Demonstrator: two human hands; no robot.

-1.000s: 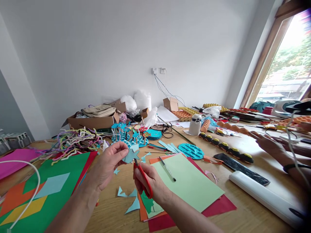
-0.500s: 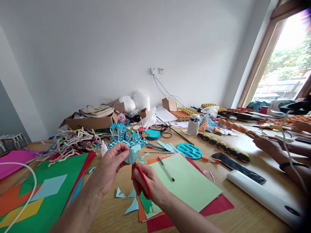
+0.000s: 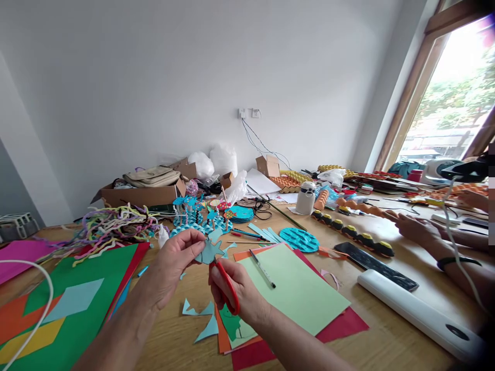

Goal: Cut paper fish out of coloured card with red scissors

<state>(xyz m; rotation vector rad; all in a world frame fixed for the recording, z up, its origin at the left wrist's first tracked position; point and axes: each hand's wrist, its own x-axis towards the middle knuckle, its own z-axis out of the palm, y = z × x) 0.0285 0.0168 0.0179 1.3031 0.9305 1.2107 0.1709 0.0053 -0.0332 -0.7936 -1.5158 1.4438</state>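
Your left hand grasps a spiky-edged light-blue paper cut-out, pinched between thumb and fingers above the wooden table. Your right hand is closed around red-handled metal scissors, the blades pointing up at the cut-out's lower edge; whether they are parted cannot be told.

Below your hands, toward the table's near edge, lie jagged light-blue paper scraps. Beside your right forearm is a pale-green rectangular paper sheet, stacked over orange and dark-red sheets, with a slim clear-barrelled pen across its upper part. A dark-green shape marks the corner of the pale sheet nearest you.

On the table's left side you have a large green paper sheet bearing orange, yellow and light-blue pieces. Behind it, toward the far edge, is a tangled heap of multicoloured fuzzy stems, then an open brown cardboard box with a beige bag on top.

Beyond the pale sheet rests a round bright-blue textured disc. Toward the right edge lie a black flat phone and a long white plastic device. Another person's hands reach in past them.
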